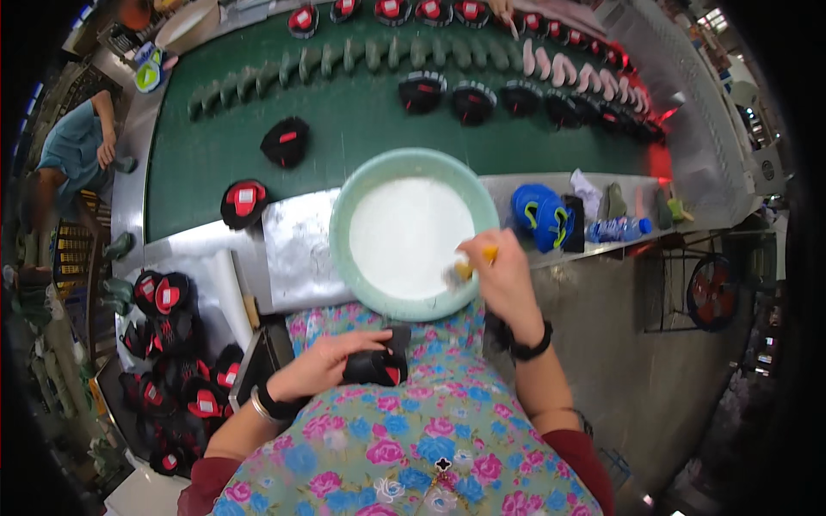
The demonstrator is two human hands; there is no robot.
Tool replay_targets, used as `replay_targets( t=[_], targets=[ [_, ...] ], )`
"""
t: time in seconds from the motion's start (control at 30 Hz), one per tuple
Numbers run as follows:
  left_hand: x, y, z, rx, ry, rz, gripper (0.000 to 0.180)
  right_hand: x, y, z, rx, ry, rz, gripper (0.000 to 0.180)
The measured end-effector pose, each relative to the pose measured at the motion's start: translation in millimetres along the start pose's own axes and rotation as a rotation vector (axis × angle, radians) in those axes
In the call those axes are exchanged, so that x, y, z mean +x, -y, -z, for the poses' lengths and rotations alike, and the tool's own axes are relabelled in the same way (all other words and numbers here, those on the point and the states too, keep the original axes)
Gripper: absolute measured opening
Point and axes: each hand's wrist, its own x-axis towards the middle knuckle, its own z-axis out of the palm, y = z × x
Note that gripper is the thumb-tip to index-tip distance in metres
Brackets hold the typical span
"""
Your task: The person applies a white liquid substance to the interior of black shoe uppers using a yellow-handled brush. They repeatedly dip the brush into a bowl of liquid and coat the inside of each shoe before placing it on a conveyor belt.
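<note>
A black shoe upper (372, 368) with a red patch rests by my lap, and my left hand (320, 363) is closed around it. Above the lower right part of a pale green basin (341, 251), my right hand (502, 273) grips a yellow-handled brush (465, 270). White liquid (409, 225) fills much of the basin. The brush's bristles are at the liquid's edge, but I cannot tell whether they touch it. Floral cloth (434, 447) covers my lap beneath the shoe upper.
A green conveyor belt (344, 146) carries rows of black-and-red uppers, dark green shoe forms (327, 58) and pink ones (564, 70). Right of the basin lie a blue shoe (542, 215) and a plastic bottle (615, 229). More uppers (172, 361) pile up at left. A person (73, 142) works at far left.
</note>
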Motion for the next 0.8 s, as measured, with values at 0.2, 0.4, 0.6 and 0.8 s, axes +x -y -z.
replay_targets(
  t=[0.2, 0.4, 0.6, 0.8],
  targets=[
    [7.5, 24.9, 10.9, -0.467, -0.221, 0.149, 0.06, 3.2, -54.2, -46.5, 0.058, -0.068, -0.076, 0.019],
    [28.3, 53.0, 11.4, -0.873, -0.483, 0.185, 0.052, 11.6, -48.1, -61.8, -0.024, -0.061, -0.027, 0.019],
    [47.7, 66.2, 21.5, -0.948, -0.349, 0.247, 0.046, 9.1, 6.5, -24.4, 0.395, 0.04, 0.094, 0.022],
    [63.1, 62.8, 21.3, -0.943, -0.359, 0.173, 0.047, 17.4, 2.5, -24.3, 0.245, -0.063, -0.059, 0.015]
  ],
)
